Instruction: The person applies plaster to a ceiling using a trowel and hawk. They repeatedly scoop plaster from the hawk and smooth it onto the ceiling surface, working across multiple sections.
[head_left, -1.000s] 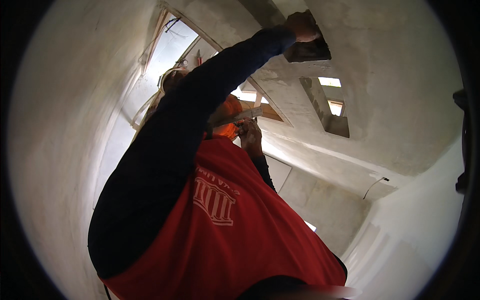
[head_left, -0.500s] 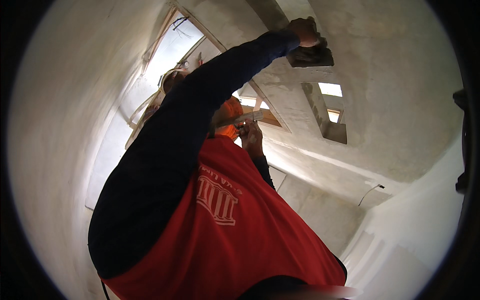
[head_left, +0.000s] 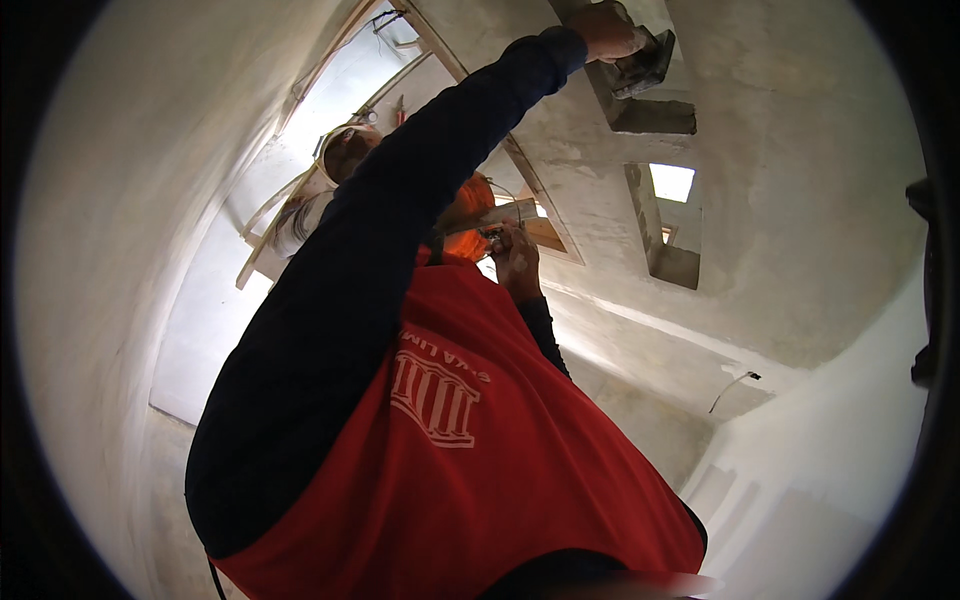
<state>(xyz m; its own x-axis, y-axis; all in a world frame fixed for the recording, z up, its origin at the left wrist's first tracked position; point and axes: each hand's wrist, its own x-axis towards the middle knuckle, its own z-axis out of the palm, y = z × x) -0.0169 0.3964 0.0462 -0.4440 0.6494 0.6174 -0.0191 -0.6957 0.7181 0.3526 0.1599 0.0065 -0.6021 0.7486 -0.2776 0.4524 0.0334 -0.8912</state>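
My left hand (head_left: pixel 608 32), at the end of a dark sleeve, reaches up to the wall. Its fingers are wrapped round a plastering trowel (head_left: pixel 645 68), whose dark flat blade is tilted at the opening of the upper wall recess (head_left: pixel 655 117). Lower down, my right hand (head_left: pixel 515 262) is closed beside an orange bucket (head_left: pixel 465 240) and a rough piece of wood (head_left: pixel 508 214). What its fingers grip is hard to make out. My red shirt front (head_left: pixel 500 430) hides much of the right forearm.
A second wall recess (head_left: pixel 676 265) lies below the first. A white bucket (head_left: pixel 345 150) and a wooden frame (head_left: pixel 445 50) stand left of the wall, partly behind my left arm. From the wall pokes a short cable (head_left: pixel 735 388).
My left hand has moved up with the trowel, whose blade is now tilted and apart from the recess's ledge. My right hand stays by the orange bucket. The whole view has shifted slightly.
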